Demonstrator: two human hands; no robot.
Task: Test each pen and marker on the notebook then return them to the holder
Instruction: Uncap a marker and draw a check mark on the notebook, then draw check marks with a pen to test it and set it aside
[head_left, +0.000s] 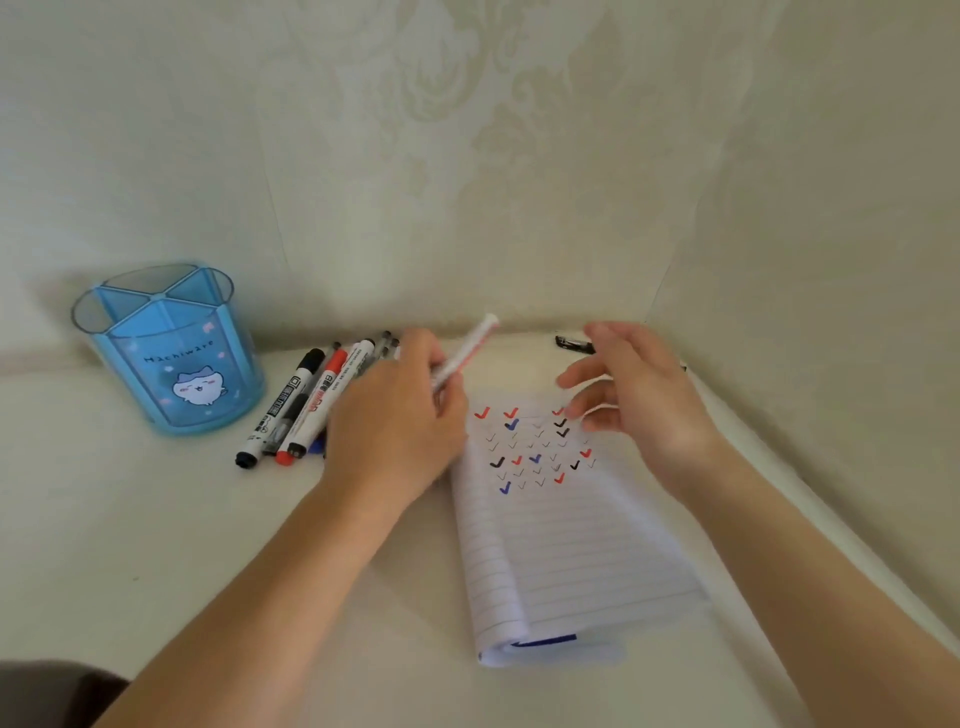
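Blue cartoon-printed holder (171, 358); white lined notebook (566, 545) bearing red, blue, black ticks.

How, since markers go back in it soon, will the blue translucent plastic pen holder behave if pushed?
The blue translucent plastic pen holder looks empty and thin-walled, so it is probably light and easy to slide. Its squat shape should resist tipping. The divided interior likely keeps it stiff.

I see holder (130, 374) far left: translucent blue plastic, glossy. Markers (306, 405) right of it: smooth plastic barrels, slight shine. Pen (465, 351) mid-scene: white plastic, too blurred for finish. Notebk (566, 551) near right: matt ruled paper. Table (156, 519): matt, smooth. Wall (467, 156) far: embossed wallpaper, faint sheen.
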